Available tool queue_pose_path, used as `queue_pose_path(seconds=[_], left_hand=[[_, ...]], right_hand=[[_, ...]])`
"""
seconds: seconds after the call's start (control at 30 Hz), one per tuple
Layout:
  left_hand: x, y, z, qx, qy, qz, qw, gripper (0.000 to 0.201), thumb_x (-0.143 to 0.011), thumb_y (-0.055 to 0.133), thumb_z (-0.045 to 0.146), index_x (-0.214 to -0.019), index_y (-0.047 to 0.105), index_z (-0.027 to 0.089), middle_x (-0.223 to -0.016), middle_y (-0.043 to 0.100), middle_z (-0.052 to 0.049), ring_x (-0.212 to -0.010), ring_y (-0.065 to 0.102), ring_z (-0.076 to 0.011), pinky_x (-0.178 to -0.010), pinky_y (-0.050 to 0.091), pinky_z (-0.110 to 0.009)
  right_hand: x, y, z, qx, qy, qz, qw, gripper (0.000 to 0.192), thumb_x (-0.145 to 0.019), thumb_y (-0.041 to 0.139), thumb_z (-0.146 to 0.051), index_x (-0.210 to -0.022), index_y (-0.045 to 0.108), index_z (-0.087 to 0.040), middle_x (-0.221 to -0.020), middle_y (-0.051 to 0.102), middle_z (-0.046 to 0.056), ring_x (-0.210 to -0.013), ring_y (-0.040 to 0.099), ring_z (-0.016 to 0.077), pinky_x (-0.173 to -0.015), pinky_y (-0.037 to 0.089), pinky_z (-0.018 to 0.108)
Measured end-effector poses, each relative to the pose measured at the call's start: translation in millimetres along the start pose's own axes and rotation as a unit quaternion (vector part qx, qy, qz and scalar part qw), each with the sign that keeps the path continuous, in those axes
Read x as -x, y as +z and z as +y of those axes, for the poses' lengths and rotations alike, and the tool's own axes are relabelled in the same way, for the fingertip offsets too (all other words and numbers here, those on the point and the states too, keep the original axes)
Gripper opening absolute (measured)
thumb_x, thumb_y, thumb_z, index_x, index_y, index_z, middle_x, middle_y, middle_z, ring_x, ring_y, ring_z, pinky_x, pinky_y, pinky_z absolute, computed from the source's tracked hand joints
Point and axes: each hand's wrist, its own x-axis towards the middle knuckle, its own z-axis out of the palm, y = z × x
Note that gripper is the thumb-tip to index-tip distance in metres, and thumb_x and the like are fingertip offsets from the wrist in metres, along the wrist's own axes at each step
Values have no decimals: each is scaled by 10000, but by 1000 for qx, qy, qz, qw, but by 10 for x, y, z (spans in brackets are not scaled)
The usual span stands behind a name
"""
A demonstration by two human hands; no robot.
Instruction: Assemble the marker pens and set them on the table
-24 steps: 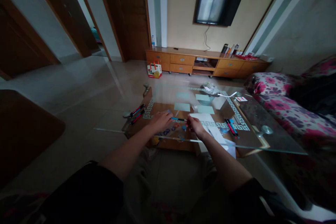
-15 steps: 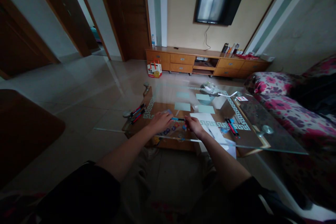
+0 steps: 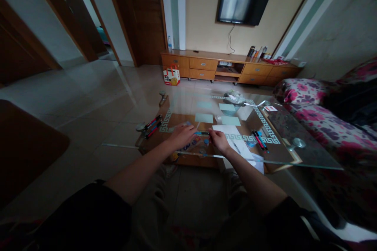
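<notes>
A blue pen (image 3: 202, 133) lies level between my two hands, just above the glass coffee table (image 3: 306, 153). My left hand (image 3: 182, 136) grips its left end and my right hand (image 3: 218, 140) grips its right end. White paper (image 3: 226, 129) rests on the glass just beyond my right hand. Several red and black pens (image 3: 153, 124) lie at the table's left edge. More pens (image 3: 259, 140) sit to the right of my right hand. Small round blue things show under the glass below my hands.
Pale green cards (image 3: 204, 118) and a bowl with crumpled wrap (image 3: 232, 99) sit farther back on the table. A floral sofa (image 3: 321, 113) runs along the right. A wooden TV cabinet (image 3: 229, 68) and wall TV (image 3: 244, 2) stand at the far wall.
My hands stay on the blue pen and have drawn slightly closer together. The view has tilted down a little.
</notes>
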Motion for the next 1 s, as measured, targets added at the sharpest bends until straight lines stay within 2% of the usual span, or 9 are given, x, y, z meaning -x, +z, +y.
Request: queue_pose_path(seconds=[0.13,0.27,0.37,0.53,0.73,0.87,1.0], left_hand=[[-11,-18,59,-10,10,0,1000,300,-970,459,223,-1241,586,259,-1138,660,-70,-1060,609,-227,-953,445,-357],[-21,-55,137,-28,5,-2,1000,303,-976,419,197,-1235,575,216,-1118,656,-88,-1078,601,-225,-970,455,-355],[-24,-53,163,-38,-9,12,999,279,-997,403,246,-1204,585,211,-1093,648,-86,-1047,607,-218,-961,456,-354],[-13,-19,155,-74,-11,32,997,304,-1004,438,407,-1253,547,269,-1104,644,-50,-977,624,-201,-882,455,-328],[2,-17,155,-111,-3,17,994,255,-1010,427,397,-1150,607,282,-1005,646,-40,-878,621,-194,-767,433,-313],[-10,-18,143,-94,2,31,995,244,-1013,423,362,-1091,628,256,-996,634,-45,-925,601,-197,-795,432,-315],[-34,3,107,-83,11,38,996,210,-1001,452,307,-1048,638,224,-984,625,-55,-972,572,-208,-858,432,-332]], right_hand=[[45,-118,-184,61,-69,-5,996,621,-899,383,-715,-618,561,-190,-550,551,10,-533,495,140,-549,376,260],[111,-201,-303,146,-138,10,979,596,-954,333,-660,-663,568,-196,-619,603,19,-611,552,156,-619,397,262],[153,-218,-330,186,-175,6,967,566,-983,307,-616,-712,581,-201,-653,624,22,-632,570,161,-635,397,262],[195,-212,-337,219,-197,-12,956,533,-1005,303,-572,-717,565,-208,-652,615,20,-621,565,163,-629,383,265],[206,-207,-338,215,-209,-21,954,495,-1018,311,-537,-739,554,-208,-670,616,17,-630,567,158,-634,385,263],[206,-217,-334,218,-209,-27,953,483,-1031,294,-512,-784,573,-204,-713,633,24,-665,583,160,-663,401,262],[194,-223,-297,262,-252,-43,930,379,-1038,345,-437,-887,601,-202,-827,656,47,-767,602,173,-737,423,265]])
